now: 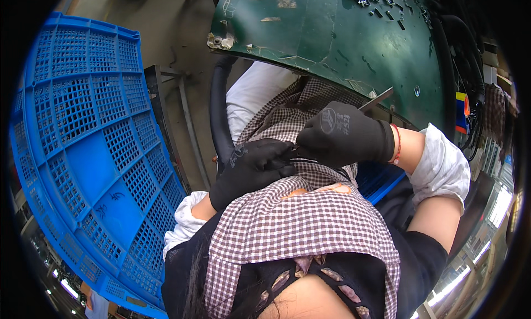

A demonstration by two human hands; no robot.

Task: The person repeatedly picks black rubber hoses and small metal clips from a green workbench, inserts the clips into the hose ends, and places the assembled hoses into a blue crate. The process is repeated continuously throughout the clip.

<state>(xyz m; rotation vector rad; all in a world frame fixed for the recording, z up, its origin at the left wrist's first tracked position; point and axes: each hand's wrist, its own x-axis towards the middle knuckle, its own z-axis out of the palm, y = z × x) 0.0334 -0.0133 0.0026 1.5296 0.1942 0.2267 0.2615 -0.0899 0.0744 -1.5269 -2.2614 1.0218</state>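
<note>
Both of my hands wear black work gloves and meet above my lap, over a checked apron (pixel 310 225). My right hand (pixel 345 133) is closed around a flat, thin metal tool (pixel 377 99); its straight end sticks out behind the fist toward the table edge, and the rest is hidden, so its exact kind does not show. Fingers bent in a pinch, my left hand (pixel 251 169) sits against the right one's fingertips. Whatever small thing lies between the left fingers is covered by the gloves and cannot be made out.
A green-topped table (pixel 310 39) stands ahead, its near edge just beyond my hands. Many small dark metal clips (pixel 387 6) are heaped at its far right. To my left stands a large blue plastic crate (pixel 91 158). Black cables (pixel 470 70) hang at the right.
</note>
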